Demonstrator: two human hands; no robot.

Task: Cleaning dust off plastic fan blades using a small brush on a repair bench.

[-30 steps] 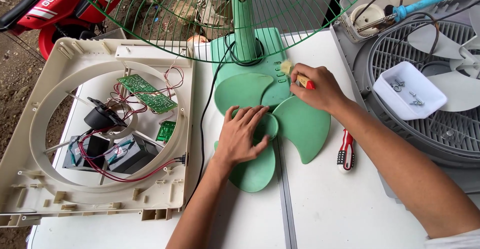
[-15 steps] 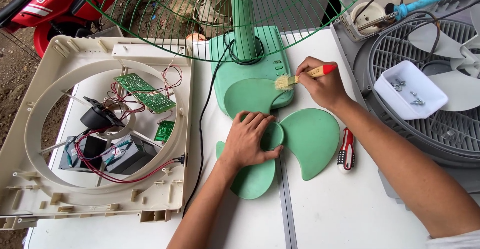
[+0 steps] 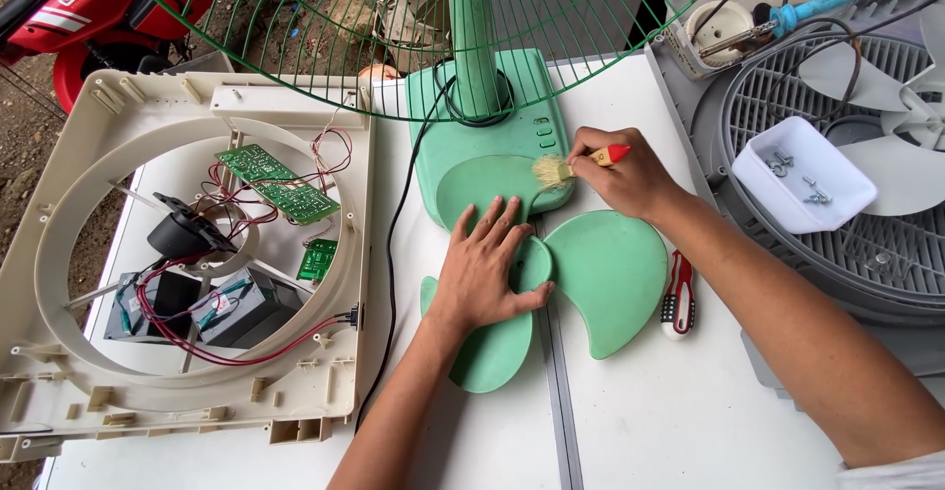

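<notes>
1. Left hand (image 3: 484,272) is bare: no glove, ring or watch in view
2. Right hand (image 3: 620,173) is bare too, the wrist unadorned
3. Both forearms are uncovered
4. A white sleeve edge (image 3: 901,472) shows at the right upper arm

A cream fan housing (image 3: 197,254) with a green circuit board (image 3: 276,183) lies left; a white screw tray (image 3: 802,190) sits right.
</notes>
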